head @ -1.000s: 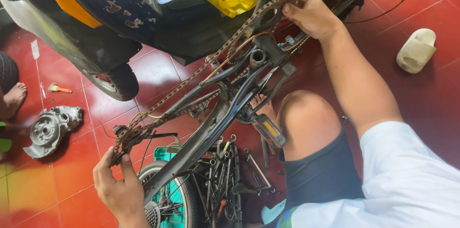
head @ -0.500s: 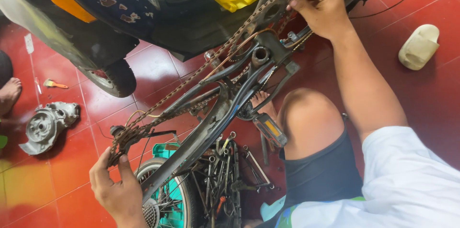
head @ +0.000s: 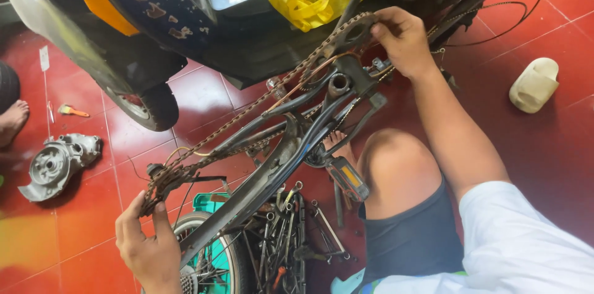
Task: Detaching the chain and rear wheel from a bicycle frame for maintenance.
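As before — chain [head: 247, 115] in both hands.

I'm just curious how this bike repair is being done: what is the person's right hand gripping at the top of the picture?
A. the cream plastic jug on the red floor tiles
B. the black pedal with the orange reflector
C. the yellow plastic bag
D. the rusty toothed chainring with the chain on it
D: the right hand closes its fingers on the rusty toothed chainring, where the rusty brown chain wraps around it.

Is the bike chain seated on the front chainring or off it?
On: the rusty chain wraps the chainring beside the right hand.
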